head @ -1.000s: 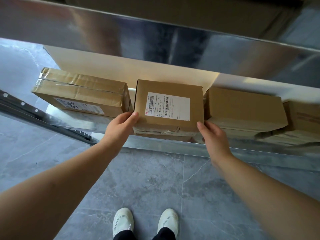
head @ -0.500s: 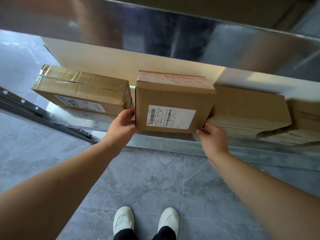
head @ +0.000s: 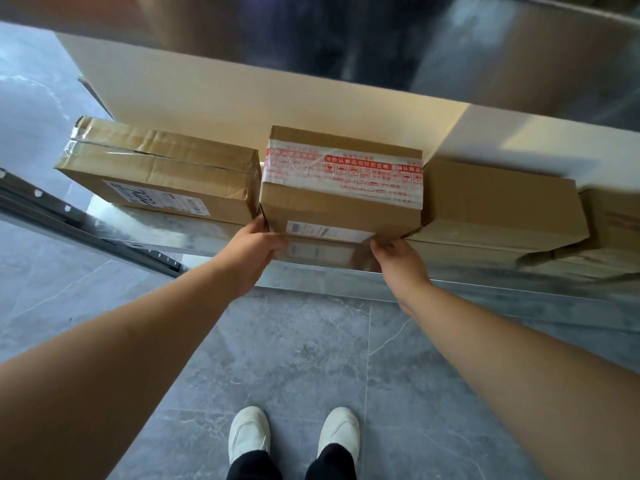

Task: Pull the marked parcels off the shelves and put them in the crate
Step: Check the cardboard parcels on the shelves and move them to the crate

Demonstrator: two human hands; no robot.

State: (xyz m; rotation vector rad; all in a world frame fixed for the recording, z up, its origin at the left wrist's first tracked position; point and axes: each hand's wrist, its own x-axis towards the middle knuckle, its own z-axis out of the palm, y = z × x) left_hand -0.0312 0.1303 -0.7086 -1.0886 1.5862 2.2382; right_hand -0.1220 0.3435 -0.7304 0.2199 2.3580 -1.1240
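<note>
A brown cardboard parcel point(head: 341, 199) with red-printed tape across its top and a white label on its near face sits in the middle of the shiny metal shelf point(head: 322, 282). My left hand point(head: 254, 252) grips its lower left corner. My right hand point(head: 401, 259) grips its lower right corner. The parcel lies flat with the taped side up and the label face turned toward me. No crate is in view.
A taped parcel point(head: 162, 174) with a label lies to the left, touching the held one. A plain brown parcel point(head: 498, 206) lies to the right, another point(head: 616, 220) beyond it. A dark metal rail point(head: 86, 233) runs at left. An upper shelf point(head: 346, 39) overhangs. Grey tile floor point(head: 304, 358) is below.
The parcel has been tipped down toward me: its labelled face, first facing up, now faces me and the red-taped side is on top. Both hands slid to its lower corners.
</note>
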